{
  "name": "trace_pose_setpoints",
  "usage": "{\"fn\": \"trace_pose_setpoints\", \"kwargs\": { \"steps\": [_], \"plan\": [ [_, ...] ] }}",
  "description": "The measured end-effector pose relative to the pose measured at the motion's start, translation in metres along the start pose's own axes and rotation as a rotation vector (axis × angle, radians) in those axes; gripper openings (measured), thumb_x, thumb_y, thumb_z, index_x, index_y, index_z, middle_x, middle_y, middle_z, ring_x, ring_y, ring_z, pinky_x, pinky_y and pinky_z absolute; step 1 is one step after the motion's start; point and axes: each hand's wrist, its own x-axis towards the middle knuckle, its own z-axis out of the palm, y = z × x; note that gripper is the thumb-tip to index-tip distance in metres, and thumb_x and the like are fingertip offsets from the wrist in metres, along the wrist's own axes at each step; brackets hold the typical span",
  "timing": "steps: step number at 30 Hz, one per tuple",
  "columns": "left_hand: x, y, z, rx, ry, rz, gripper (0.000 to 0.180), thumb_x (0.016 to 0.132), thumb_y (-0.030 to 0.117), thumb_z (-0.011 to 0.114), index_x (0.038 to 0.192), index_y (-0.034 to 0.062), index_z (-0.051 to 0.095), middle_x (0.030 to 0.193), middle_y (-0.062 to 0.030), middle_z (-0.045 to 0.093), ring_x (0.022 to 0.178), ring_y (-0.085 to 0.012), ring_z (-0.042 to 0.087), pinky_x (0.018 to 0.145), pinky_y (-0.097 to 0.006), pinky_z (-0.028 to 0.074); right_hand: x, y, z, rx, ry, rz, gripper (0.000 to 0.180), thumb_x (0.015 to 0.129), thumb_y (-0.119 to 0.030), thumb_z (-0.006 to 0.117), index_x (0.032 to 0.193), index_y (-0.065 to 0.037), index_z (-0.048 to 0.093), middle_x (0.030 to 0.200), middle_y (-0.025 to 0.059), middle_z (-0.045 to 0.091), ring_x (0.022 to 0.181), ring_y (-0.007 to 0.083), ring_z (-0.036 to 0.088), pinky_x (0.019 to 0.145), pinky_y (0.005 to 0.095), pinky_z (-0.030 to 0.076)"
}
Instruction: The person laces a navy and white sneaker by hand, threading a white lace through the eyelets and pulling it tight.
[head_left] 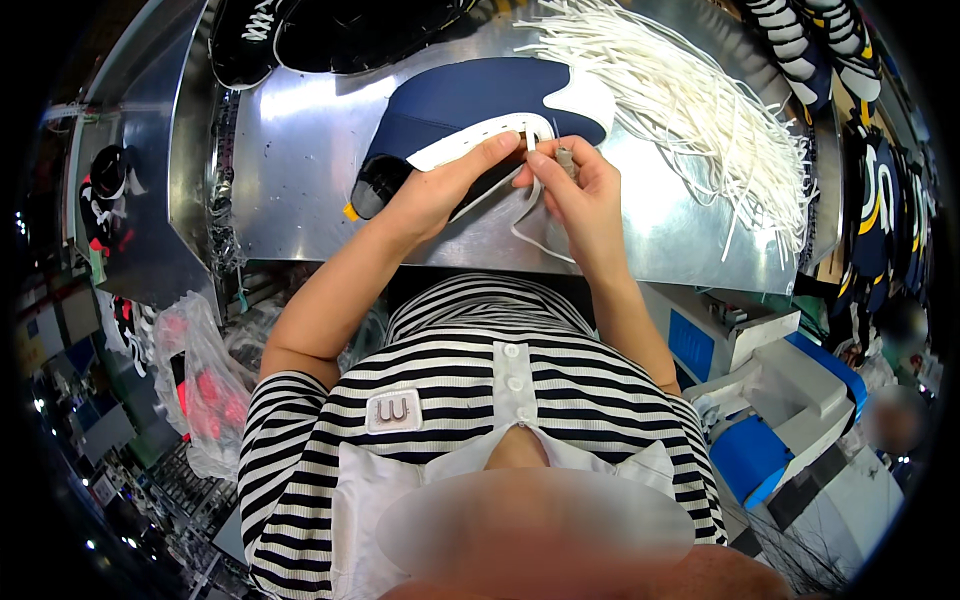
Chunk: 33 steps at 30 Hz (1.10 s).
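Note:
A navy blue shoe upper (470,95) with a white eyelet strip and white trim lies in front of me on the metal table. Its eyelet strip is gripped near the end by my left hand (435,195), thumb on top. My right hand (590,195) is closed beside it, pinching a white shoelace (518,215) at the strip. The lace's loose part curves down toward the table's near edge. A small tool with a beige, wrapped-looking handle (566,160) also sits in the right fingers; a thin point seems to rise from it. Fingertips hide where lace and eyelet meet.
Beyond the upper, a large heap of white laces (690,125) covers the right of the metal table (300,200). Black shoe uppers (350,40) lie at the far left. Striped uppers (785,45) sit far right. A blue-and-white machine (790,410) stands low right, a plastic bag (210,400) low left.

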Motion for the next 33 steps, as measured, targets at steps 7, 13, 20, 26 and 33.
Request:
{"fn": "trace_pose_setpoints", "kwargs": {
  "steps": [7,13,20,26,33],
  "plan": [
    [-0.009,-0.003,0.002,0.125,0.09,0.084,0.02,0.094,0.014,0.068,0.11,0.0019,0.07,0.103,-0.0012,0.07,0.091,-0.0084,0.065,0.077,-0.021,0.052,-0.005,-0.001,0.001,-0.105,-0.029,0.088,0.011,0.094,-0.013,0.063,0.095,-0.002,0.063,0.079,0.0034,0.07,0.055,0.0007,0.045,0.05,0.0172,0.034],
    [-0.015,-0.008,0.003,0.214,0.136,0.104,0.022,0.094,0.015,0.068,0.11,0.0011,0.071,0.103,-0.0017,0.071,0.091,-0.0087,0.065,0.077,-0.022,0.052,-0.028,-0.007,0.004,-0.208,-0.021,-0.037,0.013,0.098,-0.012,0.059,0.104,0.0,0.057,0.082,0.0044,0.07,0.059,0.0039,0.052,0.053,0.0196,0.043],
    [-0.018,-0.012,0.0,0.398,0.099,0.25,0.02,0.094,0.015,0.067,0.108,0.0007,0.071,0.099,-0.0025,0.071,0.088,-0.0094,0.065,0.075,-0.022,0.052,-0.023,-0.006,-0.006,-0.315,-0.046,-0.114,0.009,0.099,-0.006,0.055,0.105,0.001,0.055,0.083,0.006,0.071,0.058,0.0057,0.054,0.054,0.0209,0.045],
    [-0.023,-0.018,0.002,0.813,0.162,0.495,0.019,0.092,0.016,0.069,0.105,0.0023,0.071,0.097,-0.0054,0.073,0.085,-0.0147,0.069,0.073,-0.026,0.053,-0.021,-0.007,-0.004,-0.425,0.017,-0.074,0.015,0.096,-0.007,0.058,0.106,0.002,0.052,0.082,0.0114,0.072,0.058,0.0137,0.061,0.055,0.0265,0.049],
    [-0.033,-0.01,0.001,1.251,0.064,0.751,0.021,0.089,0.015,0.068,0.107,0.0026,0.069,0.096,-0.0074,0.071,0.085,-0.0207,0.07,0.073,-0.031,0.054,-0.002,0.007,0.012,-0.75,-0.005,-0.206,0.021,0.093,-0.012,0.06,0.104,0.002,0.049,0.069,0.0182,0.064,0.067,0.0378,0.066,0.063,0.0449,0.052]
  ]
}}
